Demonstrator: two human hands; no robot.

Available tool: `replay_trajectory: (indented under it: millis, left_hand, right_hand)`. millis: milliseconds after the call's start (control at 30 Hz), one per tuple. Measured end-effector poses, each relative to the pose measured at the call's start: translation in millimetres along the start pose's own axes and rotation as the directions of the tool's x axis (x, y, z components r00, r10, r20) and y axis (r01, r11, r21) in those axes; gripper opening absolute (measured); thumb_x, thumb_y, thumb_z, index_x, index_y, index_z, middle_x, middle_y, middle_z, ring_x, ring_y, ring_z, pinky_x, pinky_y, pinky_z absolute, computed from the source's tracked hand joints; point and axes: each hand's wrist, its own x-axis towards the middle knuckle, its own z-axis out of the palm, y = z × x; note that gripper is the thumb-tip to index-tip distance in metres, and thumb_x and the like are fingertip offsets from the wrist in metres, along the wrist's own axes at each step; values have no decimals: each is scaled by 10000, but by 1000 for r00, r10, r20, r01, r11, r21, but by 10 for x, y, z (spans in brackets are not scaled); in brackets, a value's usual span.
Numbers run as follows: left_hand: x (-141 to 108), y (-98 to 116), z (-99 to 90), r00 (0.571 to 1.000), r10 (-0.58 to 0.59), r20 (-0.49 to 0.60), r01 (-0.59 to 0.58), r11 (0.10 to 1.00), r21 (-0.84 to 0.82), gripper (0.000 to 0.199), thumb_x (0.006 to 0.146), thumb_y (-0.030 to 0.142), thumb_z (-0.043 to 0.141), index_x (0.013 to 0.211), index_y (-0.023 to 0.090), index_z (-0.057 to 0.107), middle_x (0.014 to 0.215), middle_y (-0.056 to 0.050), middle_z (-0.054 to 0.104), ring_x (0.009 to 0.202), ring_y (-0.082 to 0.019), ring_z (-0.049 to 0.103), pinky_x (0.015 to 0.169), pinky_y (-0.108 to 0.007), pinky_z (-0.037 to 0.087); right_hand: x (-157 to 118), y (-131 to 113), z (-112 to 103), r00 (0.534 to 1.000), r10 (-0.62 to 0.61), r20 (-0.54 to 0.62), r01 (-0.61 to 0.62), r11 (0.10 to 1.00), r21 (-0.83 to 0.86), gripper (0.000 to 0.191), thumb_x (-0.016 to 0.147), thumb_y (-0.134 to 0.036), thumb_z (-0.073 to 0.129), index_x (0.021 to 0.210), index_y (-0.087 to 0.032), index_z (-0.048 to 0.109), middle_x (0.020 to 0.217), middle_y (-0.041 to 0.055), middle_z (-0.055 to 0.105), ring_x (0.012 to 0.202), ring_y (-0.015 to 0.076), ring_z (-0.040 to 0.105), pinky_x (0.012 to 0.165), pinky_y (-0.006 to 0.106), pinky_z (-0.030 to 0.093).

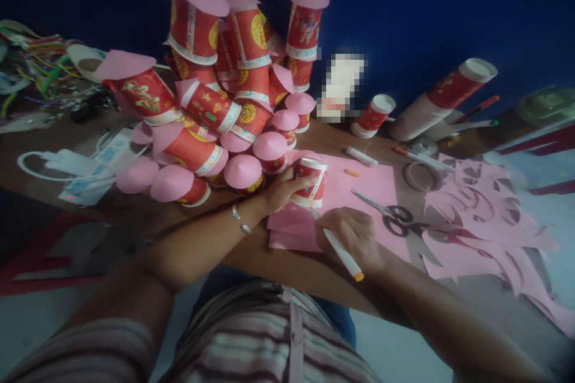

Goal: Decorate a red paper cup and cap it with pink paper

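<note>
A red patterned paper cup (318, 187) stands on pink paper (377, 181), its white end facing up. My left hand (284, 189) is wrapped around the cup's left side, holding it against the sheets. In my right hand (354, 233) is a white marker (339, 251) with an orange end, gripped like a pen. The marker's tip points to the foot of the cup, near the paper; whether it touches is too blurred to tell. An orange cap (352, 173) lies on the paper. Dark-handled scissors (387, 212) rest with blades apart, right of my right hand.
Several red cups with pink cone tops (242, 172) are piled at left. Pink paper scraps (476, 215) cover the right side. Behind are a glue stick (362, 157), a tape roll (422, 176), a single cup (374, 116) and a cup stack (442, 102). A power strip (96, 170) lies left.
</note>
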Motion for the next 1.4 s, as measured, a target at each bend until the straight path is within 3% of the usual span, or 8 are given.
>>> replay_trajectory:
  millis: [267,433,967,1400]
  left_hand:
    - [2,4,10,1000,-1,2,1,1000,4,481,759,417,828,1116,136,672,985,-88,727,820,-176,670,730,-296,533]
    - [5,0,7,1000,-12,-6,12,1000,-1,532,749,423,830,1168,143,661,1058,-108,727,835,-187,675,730,-305,531]
    - [3,-26,0,1000,2,1,-2,1000,27,486,772,407,822,1156,159,657,1029,-79,711,847,-180,666,753,-307,532]
    - [9,4,16,1000,-3,-17,2,1000,-19,487,729,383,848,1108,153,646,1001,-80,716,858,-197,678,786,-344,555]
  right_hand:
    - [-28,26,42,1000,4,14,-4,1000,-9,142,913,-80,611,993,-186,562,745,11,662,607,130,596,554,252,478]
    - [-26,25,54,1000,2,8,-2,1000,-6,153,903,-76,620,1006,-179,576,751,10,666,608,136,612,558,260,485]
    - [-9,28,95,999,-51,-5,51,999,-1,170,894,-43,668,997,-141,574,751,31,675,632,142,642,561,264,505]
    - [-39,27,44,1000,3,18,-2,999,-46,154,908,-59,603,968,-189,545,715,-13,642,568,106,554,529,239,439]
